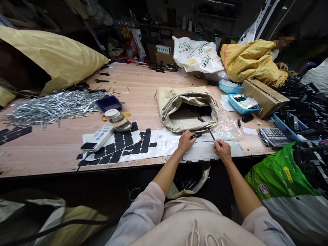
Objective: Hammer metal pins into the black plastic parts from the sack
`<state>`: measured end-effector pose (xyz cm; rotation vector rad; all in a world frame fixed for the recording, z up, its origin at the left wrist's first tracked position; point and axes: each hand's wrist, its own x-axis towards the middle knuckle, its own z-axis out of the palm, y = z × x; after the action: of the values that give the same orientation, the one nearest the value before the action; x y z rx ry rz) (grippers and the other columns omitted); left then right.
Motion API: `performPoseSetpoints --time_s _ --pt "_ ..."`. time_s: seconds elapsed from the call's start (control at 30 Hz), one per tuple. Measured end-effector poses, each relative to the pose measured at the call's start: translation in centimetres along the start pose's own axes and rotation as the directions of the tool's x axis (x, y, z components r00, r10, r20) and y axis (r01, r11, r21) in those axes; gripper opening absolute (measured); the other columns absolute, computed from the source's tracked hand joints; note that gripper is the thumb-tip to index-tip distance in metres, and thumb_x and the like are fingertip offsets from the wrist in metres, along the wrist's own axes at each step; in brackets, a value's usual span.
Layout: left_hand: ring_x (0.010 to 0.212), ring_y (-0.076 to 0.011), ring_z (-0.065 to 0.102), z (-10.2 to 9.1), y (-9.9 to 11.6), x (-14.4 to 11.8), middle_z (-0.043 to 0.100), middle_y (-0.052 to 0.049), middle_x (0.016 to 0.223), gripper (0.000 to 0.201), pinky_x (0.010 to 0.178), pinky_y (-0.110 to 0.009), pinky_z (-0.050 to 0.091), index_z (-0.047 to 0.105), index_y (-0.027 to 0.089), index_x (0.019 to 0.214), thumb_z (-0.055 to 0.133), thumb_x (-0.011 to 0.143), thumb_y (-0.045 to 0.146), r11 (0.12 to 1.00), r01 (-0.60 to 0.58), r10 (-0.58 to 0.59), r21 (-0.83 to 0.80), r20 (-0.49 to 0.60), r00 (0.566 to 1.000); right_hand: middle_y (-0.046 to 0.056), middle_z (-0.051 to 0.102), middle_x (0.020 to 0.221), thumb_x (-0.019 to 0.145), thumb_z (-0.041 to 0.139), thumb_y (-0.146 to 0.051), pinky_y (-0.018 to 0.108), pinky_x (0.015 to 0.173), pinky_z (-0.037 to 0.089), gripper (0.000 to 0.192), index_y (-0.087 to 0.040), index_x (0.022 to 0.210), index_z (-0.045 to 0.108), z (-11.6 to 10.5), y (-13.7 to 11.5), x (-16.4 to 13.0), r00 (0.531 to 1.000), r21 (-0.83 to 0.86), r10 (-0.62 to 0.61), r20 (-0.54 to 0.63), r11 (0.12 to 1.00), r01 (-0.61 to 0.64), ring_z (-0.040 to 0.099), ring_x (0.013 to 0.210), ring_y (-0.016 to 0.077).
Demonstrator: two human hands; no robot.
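Black, probably plastic: slim part, pinched between the fingertips of the left hand, near end covered by the fingers, free end pointing toward the right side. Location: above the pale sheet at the near edge of the table, just in front of the beige sack. Contact with the sheet: cannot tell.

Handling, as judged: light and stiff, perhaps smooth enough to roll or slip under off-centre pressure; thin sections possibly brittle. Grip firmly at the near end — keep fingertips clear of the free end.

Hammer: slender handle wrapped low by the fingers and thumb of the right hand, head raised toward the sack, just beyond the slim part. Likely rigid and head-heavy; hold low for reach, higher for finer control.

Sack: soft, likely yielding at the rolled rim, mouth toward the hands — similar black piece lying just inside.
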<state>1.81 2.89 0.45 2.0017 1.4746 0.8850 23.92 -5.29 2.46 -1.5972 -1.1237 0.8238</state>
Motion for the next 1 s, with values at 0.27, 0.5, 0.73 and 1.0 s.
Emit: performPoseSetpoints --time_s 0.27,0.5,0.73,1.0 --pt "0.095 -0.0191 0.058 0.0 0.1 0.0 0.06 -0.004 0.096 0.02 0.08 -0.03 0.049 0.078 0.022 0.106 0.069 0.088 0.024 1.0 0.02 -0.02 0.002 0.026 0.999 0.006 0.074 0.074 0.085 0.061 -0.046 0.031 0.07 0.053 0.03 -0.021 0.082 0.078 0.2 0.2 -0.4 0.953 -0.356 -0.304 -0.004 0.891 0.283 0.067 0.07 0.0226" --pt "0.096 -0.0199 0.057 0.0 0.1 0.1 0.06 -0.004 0.095 0.02 0.079 -0.03 0.049 0.077 0.024 0.107 0.07 0.088 0.025 0.999 0.03 -0.03 0.014 0.025 0.999 0.008 0.078 0.086 0.086 0.059 -0.038 0.032 0.077 0.052 0.025 -0.023 0.084 0.078 0.7 0.2 -0.7 0.912 -0.562 -0.396 0.104 0.733 0.383 0.07 0.082 0.0261" --pt "0.095 -0.0196 0.057 -0.3 0.4 0.1 0.061 -0.003 0.095 0.02 0.076 -0.03 0.048 0.077 0.023 0.104 0.069 0.087 0.024 1.0 0.029 -0.029 0.01 0.051 0.998 0.01 0.077 0.09 0.089 0.057 -0.039 0.033 0.079 0.052 0.027 -0.022 0.087 0.078 1.1 -0.6 -0.6 0.879 -0.552 -0.466 0.101 0.709 0.439 0.07 0.084 0.0258" --pt "0.094 -0.0195 0.058 -0.1 0.2 0.2 0.061 -0.003 0.094 0.019 0.076 -0.029 0.048 0.078 0.023 0.102 0.071 0.084 0.023 0.999 0.036 -0.036 0.0 0.042 0.998 0.008 0.077 0.086 0.083 0.063 -0.045 0.033 0.075 0.055 0.026 -0.023 0.085 0.077 1.1 0.2 -0.7 0.941 -0.398 -0.337 0.039 0.858 0.324 0.07 0.082 0.0254"
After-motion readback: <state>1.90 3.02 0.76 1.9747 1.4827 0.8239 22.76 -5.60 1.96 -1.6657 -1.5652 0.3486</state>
